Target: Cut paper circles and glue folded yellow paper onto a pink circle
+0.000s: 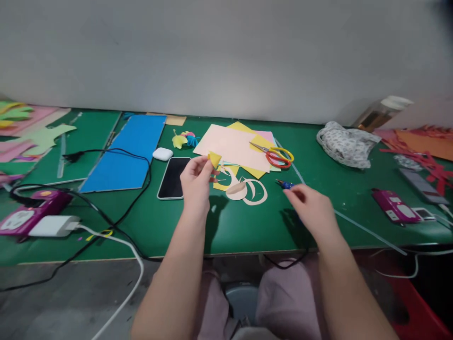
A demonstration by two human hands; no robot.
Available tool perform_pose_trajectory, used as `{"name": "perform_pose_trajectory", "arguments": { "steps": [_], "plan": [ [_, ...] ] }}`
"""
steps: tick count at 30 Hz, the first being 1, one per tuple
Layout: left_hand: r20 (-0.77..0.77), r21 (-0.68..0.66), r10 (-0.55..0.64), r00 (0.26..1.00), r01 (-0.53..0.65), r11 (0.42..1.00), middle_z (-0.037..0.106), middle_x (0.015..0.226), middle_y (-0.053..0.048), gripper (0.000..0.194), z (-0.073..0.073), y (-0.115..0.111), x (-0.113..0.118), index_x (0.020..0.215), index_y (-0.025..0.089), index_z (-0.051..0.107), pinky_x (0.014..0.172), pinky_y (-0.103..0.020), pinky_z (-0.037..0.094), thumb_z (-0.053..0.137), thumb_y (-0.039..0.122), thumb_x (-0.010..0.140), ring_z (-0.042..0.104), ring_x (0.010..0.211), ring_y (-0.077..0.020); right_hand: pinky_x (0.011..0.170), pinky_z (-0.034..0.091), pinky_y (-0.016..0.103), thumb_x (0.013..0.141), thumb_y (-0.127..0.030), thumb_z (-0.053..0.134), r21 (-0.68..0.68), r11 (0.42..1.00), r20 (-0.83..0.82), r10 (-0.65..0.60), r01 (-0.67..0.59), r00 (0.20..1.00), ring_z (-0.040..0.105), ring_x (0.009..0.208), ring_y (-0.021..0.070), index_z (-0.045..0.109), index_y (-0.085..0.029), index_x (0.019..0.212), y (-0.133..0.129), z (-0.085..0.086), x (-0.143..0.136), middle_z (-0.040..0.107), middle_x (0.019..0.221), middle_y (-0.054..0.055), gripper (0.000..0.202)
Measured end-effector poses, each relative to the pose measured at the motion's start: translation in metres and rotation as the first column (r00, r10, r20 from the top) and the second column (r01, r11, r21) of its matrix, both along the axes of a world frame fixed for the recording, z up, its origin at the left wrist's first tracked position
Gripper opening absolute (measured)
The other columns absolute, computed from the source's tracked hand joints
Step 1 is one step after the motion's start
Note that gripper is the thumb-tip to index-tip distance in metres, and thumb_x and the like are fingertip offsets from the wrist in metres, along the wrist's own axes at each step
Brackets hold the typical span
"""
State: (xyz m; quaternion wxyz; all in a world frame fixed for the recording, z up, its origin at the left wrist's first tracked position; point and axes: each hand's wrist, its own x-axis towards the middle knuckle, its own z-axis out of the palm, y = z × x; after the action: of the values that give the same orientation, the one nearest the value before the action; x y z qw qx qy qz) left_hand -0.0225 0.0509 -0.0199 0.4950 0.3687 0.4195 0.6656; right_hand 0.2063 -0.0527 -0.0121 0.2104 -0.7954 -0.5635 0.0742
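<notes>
Between the thumb and fingers of my left hand is a small folded piece of yellow paper, raised above the table. My right hand is closed around a blue hot glue gun, its nozzle pointing left toward the paper; most of its body is hidden behind the fingers. Curled cream paper offcuts lie on the table between my hands. Behind them is a stack of pink and yellow paper sheets, with red-and-yellow-handled scissors resting on its right side.
A phone, a white earbuds case and a blue board lie left. Black and white cables trail from a purple power strip. A clear glue stick lies right, near a patterned cloth bundle.
</notes>
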Motion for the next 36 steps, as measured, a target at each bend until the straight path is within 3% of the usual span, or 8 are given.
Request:
{"name": "perform_pose_trajectory", "arguments": {
  "steps": [4, 7, 13, 19, 26, 28, 31, 36],
  "plan": [
    [-0.016, 0.023, -0.007, 1.000, 0.007, 1.000, 0.062, 0.060, 0.003, 0.022, -0.004, 0.001, 0.004, 0.080, 0.015, 0.061, 0.040, -0.016, 0.039, 0.072, 0.029, 0.066, 0.053, 0.044, -0.0064, 0.092, 0.038, 0.036, 0.083, -0.022, 0.059, 0.066, 0.894, -0.101, 0.449, -0.444, 0.888, 0.052, 0.106, 0.0262, 0.063, -0.014, 0.110, 0.056, -0.013, -0.051, 0.060, 0.112, 0.014, 0.028],
    [-0.060, 0.090, -0.008, 0.998, 0.013, 0.996, 0.059, 0.055, 0.004, 0.017, -0.005, 0.001, 0.006, 0.079, 0.015, 0.062, 0.041, -0.015, 0.035, 0.070, 0.027, 0.069, 0.048, 0.043, -0.0048, 0.095, 0.036, 0.036, 0.075, -0.012, 0.064, 0.059, 0.857, -0.161, 0.515, -0.513, 0.842, 0.050, 0.107, 0.0252, 0.068, -0.017, 0.093, 0.087, -0.025, -0.072, 0.062, 0.106, 0.011, 0.019],
    [-0.131, 0.153, 0.108, 0.985, -0.088, 0.984, 0.058, 0.054, 0.005, 0.012, -0.002, 0.004, 0.014, 0.082, 0.016, 0.062, 0.043, -0.016, 0.038, 0.065, 0.025, 0.074, 0.054, 0.048, -0.0071, 0.066, 0.042, 0.031, 0.081, -0.031, 0.057, 0.062, 0.911, -0.443, 0.391, -0.407, 0.807, 0.054, 0.069, 0.0186, 0.061, -0.017, 0.067, 0.086, -0.020, -0.067, 0.061, 0.068, 0.004, 0.019],
    [-0.165, 0.353, 0.259, 0.952, -0.188, 0.917, 0.054, 0.048, 0.008, 0.009, 0.013, -0.013, 0.041, 0.086, 0.020, 0.062, 0.047, -0.017, 0.043, 0.062, 0.026, 0.080, 0.055, 0.044, -0.0074, 0.045, 0.039, 0.023, 0.078, -0.047, 0.055, 0.066, 0.932, -0.801, 0.262, -0.356, 0.539, 0.050, 0.046, 0.0115, 0.059, -0.017, 0.069, 0.070, -0.001, -0.053, 0.058, 0.054, -0.001, 0.032],
    [-0.296, 0.478, 0.327, 0.897, -0.158, 0.864, 0.059, 0.061, 0.005, 0.008, 0.013, -0.017, 0.067, 0.087, 0.021, 0.065, 0.048, -0.017, 0.041, 0.063, 0.025, 0.080, 0.051, 0.046, -0.0052, 0.039, 0.037, 0.019, 0.074, -0.042, 0.062, 0.114, 0.948, -0.967, 0.175, -0.299, 0.184, 0.048, 0.039, 0.0095, 0.057, -0.018, 0.064, 0.060, 0.004, -0.054, 0.053, 0.045, -0.004, 0.026],
    [-0.281, 0.429, 0.313, 0.907, -0.173, 0.887, 0.050, 0.051, 0.008, 0.008, 0.013, -0.016, 0.068, 0.086, 0.021, 0.065, 0.042, -0.016, 0.033, 0.064, 0.026, 0.080, 0.042, 0.040, -0.0040, 0.040, 0.039, 0.019, 0.078, -0.044, 0.060, 0.123, 0.942, -0.967, 0.185, -0.312, 0.177, 0.052, 0.044, 0.0105, 0.061, -0.018, 0.071, 0.055, 0.004, -0.056, 0.058, 0.052, -0.002, 0.027],
    [-0.124, 0.297, 0.282, 0.952, -0.235, 0.925, 0.042, 0.042, 0.010, 0.010, 0.016, -0.011, 0.065, 0.084, 0.020, 0.063, 0.038, -0.017, 0.026, 0.064, 0.029, 0.079, 0.034, 0.035, -0.0041, 0.054, 0.050, 0.025, 0.083, -0.057, 0.052, 0.297, 0.923, -0.902, 0.356, -0.244, 0.247, 0.064, 0.079, 0.0175, 0.065, -0.024, 0.102, 0.045, 0.004, -0.058, 0.067, 0.097, 0.004, 0.040],
    [0.281, 0.015, 0.185, 0.942, -0.197, 0.980, 0.042, 0.039, 0.012, 0.025, 0.021, -0.003, 0.057, 0.081, 0.019, 0.055, 0.038, -0.016, 0.027, 0.073, 0.027, 0.066, 0.033, 0.032, -0.0041, 0.101, 0.041, 0.041, 0.076, -0.046, 0.070, 0.629, 0.689, -0.536, 0.719, -0.359, 0.442, 0.050, 0.120, 0.0233, 0.063, -0.028, 0.110, 0.038, 0.003, -0.068, 0.058, 0.124, 0.005, 0.039]
  ]
}}
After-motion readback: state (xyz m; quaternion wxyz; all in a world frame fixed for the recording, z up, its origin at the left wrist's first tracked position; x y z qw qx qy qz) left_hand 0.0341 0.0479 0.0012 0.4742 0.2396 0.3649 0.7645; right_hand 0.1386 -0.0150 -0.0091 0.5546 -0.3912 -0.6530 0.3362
